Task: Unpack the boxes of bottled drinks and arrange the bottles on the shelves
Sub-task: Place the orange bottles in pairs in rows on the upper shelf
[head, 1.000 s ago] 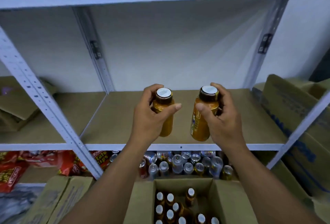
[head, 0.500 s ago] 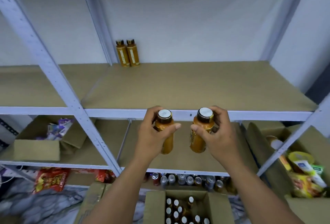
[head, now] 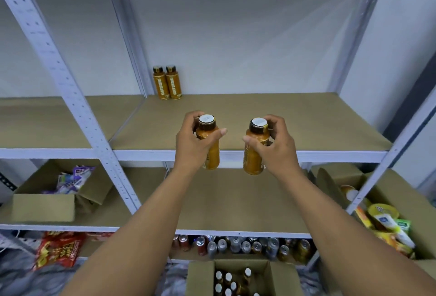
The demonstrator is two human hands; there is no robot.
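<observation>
Spanning the frame: shelf (head: 306,118); below, box (head: 200,276), part full; left hand (head: 191,149) wraps left bottle (head: 212,156), right hand (head: 278,151) wraps right bottle (head: 253,161), both at the shelf's front edge; pair (head: 167,83) stands at back left corner. Likely rigid, smooth, fairly heavy; grasp mid-body.

An open cardboard box (head: 42,207) of purple-and-white packets (head: 73,178) is sitting at the left end of the lower shelf (head: 236,201). Red snack bags (head: 59,248) are lying and drink cans (head: 247,246) are standing beneath it. Yellow tubs (head: 383,213) are filling a carton (head: 405,196) at the right.
</observation>
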